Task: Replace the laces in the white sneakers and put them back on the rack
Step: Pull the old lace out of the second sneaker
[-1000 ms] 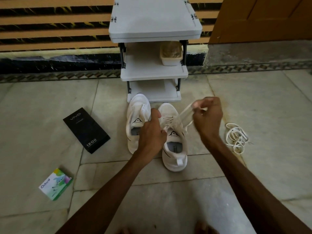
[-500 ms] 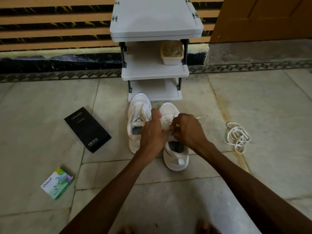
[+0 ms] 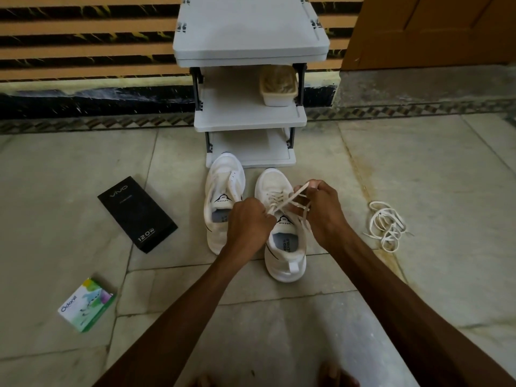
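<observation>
Two white sneakers stand side by side on the floor in front of a grey shoe rack [image 3: 250, 118]. The left sneaker [image 3: 222, 191] has no lace that I can see. The right sneaker [image 3: 282, 247] is partly laced with a cream lace [image 3: 279, 201]. My left hand [image 3: 247, 222] pinches one strand of that lace over the shoe's tongue. My right hand [image 3: 321, 208] pinches the other end, lifted a little above the shoe's right side. A loose white lace [image 3: 386, 224] lies coiled on the floor to the right.
A black phone box [image 3: 136, 213] lies left of the sneakers, and a small green-and-white box [image 3: 86, 304] sits nearer me on the left. A beige tub [image 3: 277, 85] rests on the rack's middle shelf. A wooden door [image 3: 430, 26] is at the back right.
My right hand dropped from a raised pull down onto the right sneaker, then moved out to the right and up again with the lace end. My left hand stayed on the shoe.
</observation>
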### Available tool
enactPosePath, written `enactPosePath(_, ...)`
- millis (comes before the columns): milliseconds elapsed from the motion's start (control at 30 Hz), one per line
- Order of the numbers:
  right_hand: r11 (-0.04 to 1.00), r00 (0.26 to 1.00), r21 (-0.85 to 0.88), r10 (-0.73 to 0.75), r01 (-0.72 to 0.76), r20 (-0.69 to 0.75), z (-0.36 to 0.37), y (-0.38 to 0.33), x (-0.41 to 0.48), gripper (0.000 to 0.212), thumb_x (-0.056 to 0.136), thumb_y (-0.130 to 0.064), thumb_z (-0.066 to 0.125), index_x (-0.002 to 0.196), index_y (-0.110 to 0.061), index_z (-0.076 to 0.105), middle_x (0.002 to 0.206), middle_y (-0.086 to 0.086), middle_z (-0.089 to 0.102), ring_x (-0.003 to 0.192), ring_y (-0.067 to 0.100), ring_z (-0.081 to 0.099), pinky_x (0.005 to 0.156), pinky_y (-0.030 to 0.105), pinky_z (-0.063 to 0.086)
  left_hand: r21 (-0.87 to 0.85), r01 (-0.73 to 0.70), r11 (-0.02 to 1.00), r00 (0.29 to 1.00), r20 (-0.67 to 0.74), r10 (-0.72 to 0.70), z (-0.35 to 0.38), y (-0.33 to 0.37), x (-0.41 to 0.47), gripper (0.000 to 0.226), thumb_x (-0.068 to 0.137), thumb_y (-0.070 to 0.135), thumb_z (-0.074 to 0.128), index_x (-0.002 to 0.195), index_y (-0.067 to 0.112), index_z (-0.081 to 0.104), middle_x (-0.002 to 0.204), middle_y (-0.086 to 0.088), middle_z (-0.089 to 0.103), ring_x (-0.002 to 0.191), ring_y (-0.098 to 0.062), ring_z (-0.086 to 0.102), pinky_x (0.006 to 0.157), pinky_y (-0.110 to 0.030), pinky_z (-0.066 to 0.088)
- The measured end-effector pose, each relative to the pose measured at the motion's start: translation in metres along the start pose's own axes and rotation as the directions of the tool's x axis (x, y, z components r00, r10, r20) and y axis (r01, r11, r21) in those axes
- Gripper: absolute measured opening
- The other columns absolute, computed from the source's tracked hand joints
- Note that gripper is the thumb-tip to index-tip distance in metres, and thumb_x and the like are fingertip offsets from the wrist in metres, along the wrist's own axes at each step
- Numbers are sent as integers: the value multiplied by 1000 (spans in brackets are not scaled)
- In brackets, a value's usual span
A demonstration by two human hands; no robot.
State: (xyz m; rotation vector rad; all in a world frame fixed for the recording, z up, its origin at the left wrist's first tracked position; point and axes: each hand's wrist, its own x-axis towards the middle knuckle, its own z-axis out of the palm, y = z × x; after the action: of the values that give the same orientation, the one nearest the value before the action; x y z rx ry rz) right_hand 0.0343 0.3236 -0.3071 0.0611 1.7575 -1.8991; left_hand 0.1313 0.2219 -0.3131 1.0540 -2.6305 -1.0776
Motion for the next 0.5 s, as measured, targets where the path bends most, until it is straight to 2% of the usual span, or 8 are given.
enactPosePath(100, 985, 999, -168, -41, 43, 18, 2, 6, 1, 18, 88, -2, 36, 80, -13, 49, 74, 6, 58, 71, 21, 58, 72, 40, 52, -44, 73, 996, 997, 8, -72, 0, -4, 0, 24, 75, 24, 72, 64, 2, 69, 61, -11, 66, 58, -21, 63, 56, -31, 49)
enactPosePath(200, 933, 995, -349, -100, 93, -2, 4, 13, 1, 19, 89, -6, 38, 79, -18, 50, 72, 2, 58, 67, 16, 53, 61, 28, 44, -64, 85, 994, 996, -3, -85, 1, -4, 1, 23, 75, 23, 72, 63, 3, 69, 59, -10, 66, 56, -20, 62, 57, -30, 48)
enactPosePath(267, 874, 984, -459, -179, 162, 5, 2, 18, 1, 18, 94, -11, 39, 82, -17, 51, 77, 4, 59, 68, 15, 54, 60, 28, 46, -77, 59, 995, 997, -35, -62, 3, -3, -1, 19, 77, 21, 72, 64, 6, 71, 59, -7, 66, 57, -19, 61, 59, -31, 48)
enactPosePath(333, 808, 965, -543, -263, 228, 14, -2, 19, 2, 17, 97, -14, 41, 88, -12, 54, 81, 7, 62, 71, 17, 57, 62, 30, 48, -101, 38, 994, 997, -64, -44, 6, -4, -3, 13, 79, 22, 71, 72, 11, 74, 63, -2, 68, 62, -16, 63, 61, -30, 49)
enactPosePath(400, 774, 949, -576, -314, 264, 12, -8, 13, 3, 17, 98, -13, 44, 91, -7, 58, 82, 7, 64, 69, 14, 57, 55, 18, 47, -119, 22, 993, 997, -76, -32, 8, -4, -6, 9, 80, 20, 70, 83, 14, 75, 73, 0, 71, 71, -16, 66, 68, -32, 53)
enactPosePath(433, 744, 933, -602, -361, 291, 5, -11, 10, 5, 16, 96, -12, 46, 90, -8, 60, 83, 6, 65, 69, 11, 57, 57, 17, 46, -106, -3, 994, 997, -80, -5, 8, -4, -6, 11, 81, 18, 69, 90, 15, 74, 80, -1, 72, 77, -17, 66, 71, -31, 52)
enactPosePath(500, 587, 857, -739, -515, 331, -25, -18, 4, 11, 11, 92, -11, 53, 90, -14, 63, 93, 5, 65, 84, 17, 58, 73, 30, 47, -38, -103, 994, 992, -74, 100, 9, -4, -6, 27, 83, 11, 65, 108, 18, 68, 98, -2, 66, 89, -17, 63, 75, -29, 49)
